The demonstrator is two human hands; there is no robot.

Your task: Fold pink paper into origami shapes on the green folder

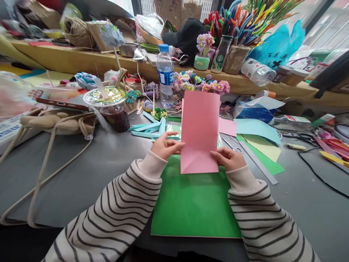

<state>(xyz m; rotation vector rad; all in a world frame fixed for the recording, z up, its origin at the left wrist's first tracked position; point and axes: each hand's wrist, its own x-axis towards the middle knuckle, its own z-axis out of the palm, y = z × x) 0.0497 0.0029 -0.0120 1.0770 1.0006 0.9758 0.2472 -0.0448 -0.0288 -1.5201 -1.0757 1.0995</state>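
A folded pink paper (200, 131) is held upright over the near half of the table. My left hand (167, 146) pinches its left edge between thumb and fingers. At the lower right edge, my right hand (228, 158) grips the same paper, thumb in front and the other fingers partly hidden behind it. Below both hands lies a green sheet (195, 203) with a thin pale edge. Behind the pink paper, light blue paper strips (148, 128) are piled on the left, and small scissors (231, 145) lie on the right.
A lidded drink cup (117, 116) and a bag with cords (58, 123) stand on the left. A water bottle (165, 78) is at the back. On the right are a metal ruler (257, 162), coloured papers (257, 131) and a black cable (313, 174). A cluttered ledge (131, 65) runs behind.
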